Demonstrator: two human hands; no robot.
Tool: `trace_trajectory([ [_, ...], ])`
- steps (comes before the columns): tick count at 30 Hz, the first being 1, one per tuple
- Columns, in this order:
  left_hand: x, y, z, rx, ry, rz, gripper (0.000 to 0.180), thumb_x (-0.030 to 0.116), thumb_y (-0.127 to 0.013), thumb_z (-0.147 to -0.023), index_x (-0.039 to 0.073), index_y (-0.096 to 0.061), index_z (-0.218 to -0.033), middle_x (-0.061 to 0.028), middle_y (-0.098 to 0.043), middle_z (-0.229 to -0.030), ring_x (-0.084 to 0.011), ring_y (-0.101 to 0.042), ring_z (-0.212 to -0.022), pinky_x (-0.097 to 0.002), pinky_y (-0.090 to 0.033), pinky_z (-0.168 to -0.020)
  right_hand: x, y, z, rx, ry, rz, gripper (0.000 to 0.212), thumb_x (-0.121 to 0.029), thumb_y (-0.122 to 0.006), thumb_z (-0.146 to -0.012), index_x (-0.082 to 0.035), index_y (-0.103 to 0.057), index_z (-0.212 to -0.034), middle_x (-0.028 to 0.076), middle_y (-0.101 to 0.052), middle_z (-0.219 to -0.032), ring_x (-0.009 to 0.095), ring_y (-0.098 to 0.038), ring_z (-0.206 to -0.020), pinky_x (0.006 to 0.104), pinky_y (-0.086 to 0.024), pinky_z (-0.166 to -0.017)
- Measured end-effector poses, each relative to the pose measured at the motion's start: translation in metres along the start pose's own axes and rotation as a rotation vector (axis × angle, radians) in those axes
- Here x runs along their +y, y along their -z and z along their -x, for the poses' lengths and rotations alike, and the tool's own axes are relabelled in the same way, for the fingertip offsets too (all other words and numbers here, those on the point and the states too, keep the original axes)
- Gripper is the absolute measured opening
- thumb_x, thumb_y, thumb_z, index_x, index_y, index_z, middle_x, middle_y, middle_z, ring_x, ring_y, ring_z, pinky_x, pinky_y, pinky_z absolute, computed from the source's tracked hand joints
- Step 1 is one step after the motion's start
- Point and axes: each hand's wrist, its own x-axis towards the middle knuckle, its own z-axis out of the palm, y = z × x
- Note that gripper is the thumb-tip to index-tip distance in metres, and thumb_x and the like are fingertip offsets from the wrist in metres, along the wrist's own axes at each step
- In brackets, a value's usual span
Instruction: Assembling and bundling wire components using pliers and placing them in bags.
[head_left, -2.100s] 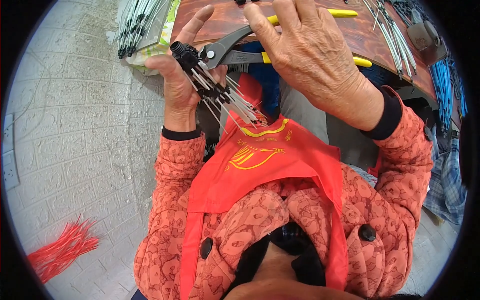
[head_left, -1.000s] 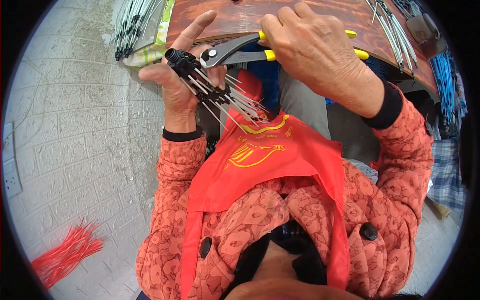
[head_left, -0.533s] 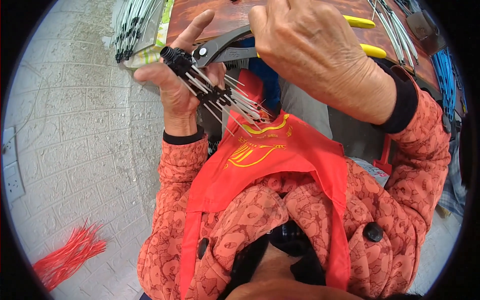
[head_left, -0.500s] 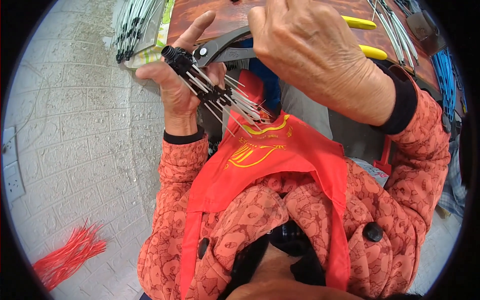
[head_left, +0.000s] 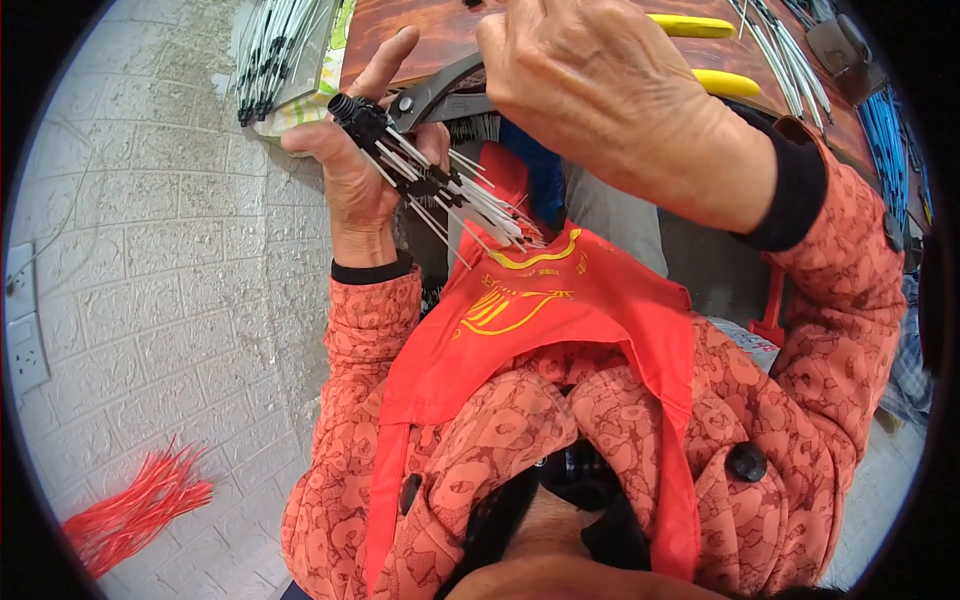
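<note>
My left hand (head_left: 358, 165) grips a bundle of thin white wires with black ends (head_left: 430, 180), held slantwise in front of my chest with the black tips up and left. My right hand (head_left: 610, 95) is closed around pliers with grey jaws (head_left: 440, 95) and yellow handles (head_left: 725, 82). The jaws point left and reach the top of the bundle beside my left thumb. Whether the jaws bite a wire I cannot tell. A red apron (head_left: 540, 320) over a patterned orange jacket fills the lower middle.
A brown wooden tabletop (head_left: 420, 30) lies ahead with more white wires (head_left: 775, 50) on it. A tray of white wires with black tips (head_left: 275, 55) sits at its left end. Blue wires (head_left: 890, 140) hang at right. Red wires (head_left: 140, 505) lie on the paved floor at lower left.
My right hand with the pliers has shifted up and toward the camera, staying at the top of the bundle. My left hand keeps the wires in the same place.
</note>
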Motion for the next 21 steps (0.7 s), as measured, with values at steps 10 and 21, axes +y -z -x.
trace_trajectory([
  [10, 0.035, 0.031, 0.013, -0.33, -0.354, 0.183, 0.128, 0.091, -0.031, -0.056, -0.009, -0.033, -0.135, -0.0056, -0.05, -0.051, -0.0156, -0.046, -0.039, -0.0284, -0.038, -0.042, 0.04, -0.138, 0.04, -0.278, -0.513, -0.348, 0.04, -0.044, -0.062, -0.082, -0.004, -0.057, -0.088, 0.015, -0.063, -0.08, 0.031, -0.062, -0.079, 0.0409, -0.049, -0.063],
  [21, 0.056, 0.05, 0.011, -0.226, -0.367, 0.177, 0.12, 0.091, -0.027, -0.059, -0.008, -0.048, -0.125, -0.0048, -0.051, -0.052, -0.0166, -0.046, -0.044, -0.0305, -0.039, -0.048, 0.06, -0.115, 0.043, -0.003, -0.516, -0.328, 0.037, -0.027, -0.068, -0.078, -0.004, -0.058, -0.106, 0.015, -0.059, -0.097, 0.029, -0.06, -0.084, 0.0372, -0.048, -0.076],
])
